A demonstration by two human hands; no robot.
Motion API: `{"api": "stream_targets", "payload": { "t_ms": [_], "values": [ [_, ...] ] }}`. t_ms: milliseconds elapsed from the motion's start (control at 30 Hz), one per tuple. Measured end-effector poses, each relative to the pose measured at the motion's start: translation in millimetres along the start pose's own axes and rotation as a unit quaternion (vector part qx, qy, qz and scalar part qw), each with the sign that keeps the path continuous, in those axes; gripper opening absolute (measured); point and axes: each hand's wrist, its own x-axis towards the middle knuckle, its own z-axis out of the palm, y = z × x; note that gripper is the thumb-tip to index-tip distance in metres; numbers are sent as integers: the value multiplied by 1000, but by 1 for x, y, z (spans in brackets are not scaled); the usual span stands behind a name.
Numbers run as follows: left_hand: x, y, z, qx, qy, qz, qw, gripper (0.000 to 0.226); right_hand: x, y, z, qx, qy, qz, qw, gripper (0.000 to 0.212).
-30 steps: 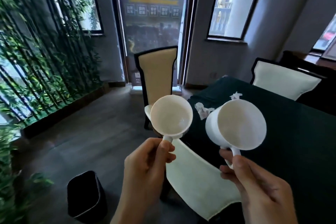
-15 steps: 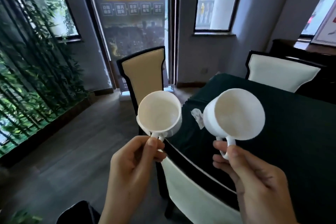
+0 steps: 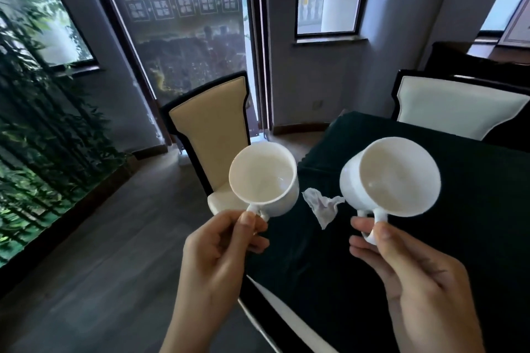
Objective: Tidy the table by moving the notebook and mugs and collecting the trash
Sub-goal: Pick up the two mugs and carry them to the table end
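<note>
I held a white mug (image 3: 263,179) by its handle in my left hand (image 3: 218,252) and another mug (image 3: 390,178) in my right hand (image 3: 407,272), above the table (image 3: 473,209), wanting level, gentle placement clear of the crumpled tissue (image 3: 322,205).

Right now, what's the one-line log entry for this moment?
left hand: holds left mug by handle | right hand: holds right mug by handle | mugs: off table, empty | crumpled tissue: on green tablecloth
</note>
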Motion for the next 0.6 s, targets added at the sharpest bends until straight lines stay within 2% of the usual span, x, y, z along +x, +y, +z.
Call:
{"api": "stream_targets", "payload": {
  "t_ms": [33, 133, 167, 267, 367, 467, 600],
  "values": [
    [8, -4, 2, 3, -5, -4, 1000, 29, 6, 2, 3, 9, 6, 3, 1000, 24],
    [36, -20, 5, 7, -30, -23, 999, 30, 24, 10, 15, 1, 12, 10, 1000, 54],
    [47, -26, 5, 1, -40, -32, 999, 30, 31, 14, 18, -7, 22, 17, 1000, 55],
    [85, -51, 4, -6, -80, -60, 995, 31, 52, 26, 30, -5, 39, 45, 998, 35],
    [126, -81, 3, -10, -131, -89, 987, 29, 74, 46, 42, -31, 56, 72, 995, 43],
    [165, -117, 4, 1, -196, -132, 972, 29, 95, 80, 51, -67, 91, 129, 985, 30],
    [206, -171, 13, 47, -281, -178, 942, 31, 117, 131, 58, -97, 138, 227, 959, 32]
  ]
}}
